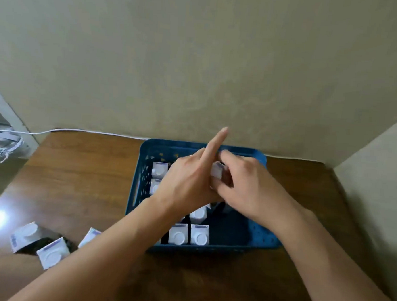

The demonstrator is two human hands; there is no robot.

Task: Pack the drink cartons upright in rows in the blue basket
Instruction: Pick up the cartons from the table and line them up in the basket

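Blue basket (141, 193): stands on the brown surface (79, 178) against its far edge, by the wall. Upright cartons inside: two by the left wall (159, 169), two at the near wall (199, 234), one behind them (198, 212); others hidden under the hands, count unclear. Held carton (216, 170): over the basket's middle, blurred, mostly covered. Right hand (246, 188): fingers curled round the held carton. Left hand (186, 182): against the same carton from the left, index finger straight and pointing up; grip of the other fingers cannot be told. Loose cartons (53, 254): three near the surface's left near corner, one half hidden by the left forearm. White cable (89, 132): along the far edge.
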